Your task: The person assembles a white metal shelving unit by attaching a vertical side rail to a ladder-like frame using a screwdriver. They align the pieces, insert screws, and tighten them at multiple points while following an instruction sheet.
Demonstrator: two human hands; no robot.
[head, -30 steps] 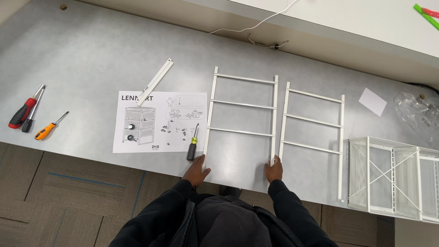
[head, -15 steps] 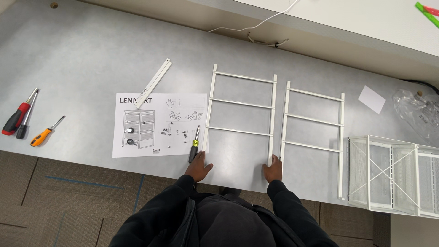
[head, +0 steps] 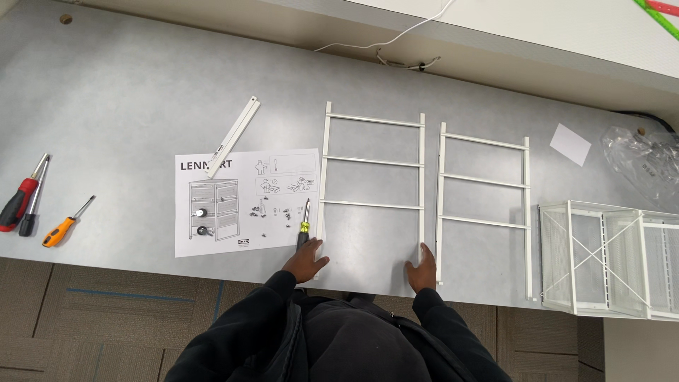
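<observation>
White ladder frame point(head: 373, 184): L hand point(head: 305, 260) & R hand point(head: 423, 267) flat on bottom

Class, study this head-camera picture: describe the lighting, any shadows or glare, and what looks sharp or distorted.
Head view: soft, even light on the grey table, no hard glare; only faint shadows beside the white ladder frame that the left hand and right hand touch; the instruction sheet and screwdrivers look sharp; the crumpled clear plastic bag catches small highlights; the table edges bow slightly, a wide-lens effect.

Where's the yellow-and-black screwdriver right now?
Head view: the yellow-and-black screwdriver lies on the grey table, on the right edge of the instruction sheet, just above the left hand and beside the left white frame.
</observation>
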